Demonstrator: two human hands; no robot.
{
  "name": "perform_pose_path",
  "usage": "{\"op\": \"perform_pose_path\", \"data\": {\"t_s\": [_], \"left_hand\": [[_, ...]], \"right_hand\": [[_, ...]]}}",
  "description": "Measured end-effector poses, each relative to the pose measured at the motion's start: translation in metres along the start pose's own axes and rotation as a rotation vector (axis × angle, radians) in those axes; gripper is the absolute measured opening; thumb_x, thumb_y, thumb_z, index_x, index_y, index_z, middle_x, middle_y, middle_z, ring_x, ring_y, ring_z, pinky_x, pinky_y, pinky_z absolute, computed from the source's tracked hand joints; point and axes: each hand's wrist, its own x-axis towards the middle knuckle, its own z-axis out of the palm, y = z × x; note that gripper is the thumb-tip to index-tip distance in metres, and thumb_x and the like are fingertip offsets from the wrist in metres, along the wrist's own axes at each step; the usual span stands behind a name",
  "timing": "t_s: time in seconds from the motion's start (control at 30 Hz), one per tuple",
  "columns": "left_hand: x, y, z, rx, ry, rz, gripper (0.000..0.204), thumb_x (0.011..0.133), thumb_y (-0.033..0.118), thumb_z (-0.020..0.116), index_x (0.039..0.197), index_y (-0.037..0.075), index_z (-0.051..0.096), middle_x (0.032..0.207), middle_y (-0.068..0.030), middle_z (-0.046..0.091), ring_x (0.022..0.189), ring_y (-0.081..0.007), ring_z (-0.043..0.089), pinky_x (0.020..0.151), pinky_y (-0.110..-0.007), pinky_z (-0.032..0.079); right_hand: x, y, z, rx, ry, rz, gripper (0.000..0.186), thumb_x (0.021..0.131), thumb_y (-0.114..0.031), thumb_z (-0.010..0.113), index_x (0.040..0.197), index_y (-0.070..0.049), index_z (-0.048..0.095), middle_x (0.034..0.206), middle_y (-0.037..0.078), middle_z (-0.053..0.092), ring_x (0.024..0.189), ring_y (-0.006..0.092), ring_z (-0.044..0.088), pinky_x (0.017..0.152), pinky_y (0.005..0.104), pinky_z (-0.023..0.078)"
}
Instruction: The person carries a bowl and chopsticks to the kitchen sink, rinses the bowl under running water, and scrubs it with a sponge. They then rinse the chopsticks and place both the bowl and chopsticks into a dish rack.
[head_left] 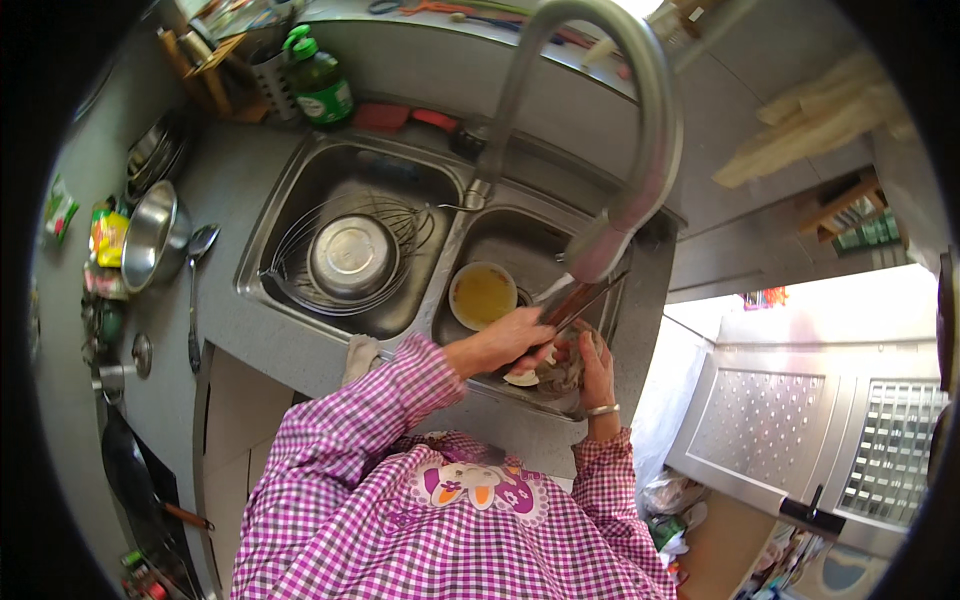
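My left hand (508, 340) is closed round a long, dark brown, stick-like utensil (572, 304) over the right sink basin (447, 318). Its exact kind is unclear, and its far end points up and right beneath the faucet head (598, 250). Close beside it, my right hand (596, 372) has its fingers curled at a pale, partly see-through thing that is too blurred to name. A white bowl (482, 295) of yellowish liquid stands in the same basin, just left of the hands.
The left basin (375, 165) holds an upturned metal bowl (352, 255) on a wire rack (290, 290). Above arches the faucet's thick grey neck (665, 120). A green pump bottle (320, 85) stands behind. On the left counter are a steel bowl (157, 240) and a ladle (194, 300).
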Motion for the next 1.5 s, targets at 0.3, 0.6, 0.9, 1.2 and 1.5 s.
{"op": "perform_pose_path", "data": {"t_s": [0.3, 0.6, 0.9, 1.2, 1.5], "left_hand": [[-0.036, -0.042, 0.004, -0.125, 0.152, -0.304, 0.026, 0.095, 0.032, 0.038, 0.080, 0.011, 0.039, 0.056, 0.0036, 0.031, 0.038, -0.0076, 0.025, 0.034, -0.026, 0.026], [-0.071, -0.023, -0.019, -0.187, 0.154, -0.268, 0.029, 0.094, 0.018, 0.041, 0.120, 0.006, 0.041, 0.069, -0.0022, 0.050, 0.044, -0.0076, 0.035, 0.037, -0.023, 0.032], [-0.042, -0.016, -0.025, -0.076, 0.021, -0.247, 0.041, 0.093, 0.012, 0.042, 0.132, 0.002, 0.035, 0.074, -0.0012, 0.050, 0.046, -0.0064, 0.037, 0.040, -0.021, 0.034], [0.045, -0.045, -0.021, 0.285, -0.070, -0.072, 0.025, 0.095, 0.031, 0.045, 0.088, 0.007, 0.047, 0.061, -0.0008, 0.046, 0.040, -0.0119, 0.038, 0.035, -0.027, 0.032], [0.054, 0.019, -0.018, 2.030, 0.159, 0.439, 0.017, 0.081, 0.015, 0.053, 0.081, -0.001, 0.057, 0.076, -0.0188, 0.063, 0.063, -0.0278, 0.065, 0.051, -0.038, 0.051]], "right_hand": [[0.061, 0.007, 0.050, 0.393, 0.047, 0.249, 0.027, 0.080, -0.012, 0.061, 0.097, 0.008, 0.057, 0.077, 0.012, 0.063, 0.065, 0.0221, 0.064, 0.057, 0.0323, 0.052], [0.098, 0.029, 0.027, 0.446, 0.157, 0.172, 0.017, 0.080, -0.007, 0.059, 0.095, 0.000, 0.058, 0.080, 0.009, 0.059, 0.070, 0.0216, 0.061, 0.064, 0.0322, 0.052], [0.074, 0.038, 0.028, 0.485, 0.301, 0.191, 0.014, 0.082, -0.014, 0.061, 0.089, -0.004, 0.056, 0.076, 0.009, 0.058, 0.067, 0.0207, 0.060, 0.061, 0.0340, 0.053], [0.118, -0.006, -0.002, 0.621, 0.297, -0.099, 0.003, 0.081, -0.004, 0.057, 0.082, -0.001, 0.055, 0.065, 0.007, 0.056, 0.053, 0.0184, 0.055, 0.050, 0.0311, 0.048], [0.147, 0.048, -0.020, 0.750, 0.855, 0.307, 0.009, 0.082, -0.003, 0.056, 0.083, 0.005, 0.055, 0.075, 0.014, 0.057, 0.063, 0.0240, 0.056, 0.057, 0.0387, 0.048]]}}
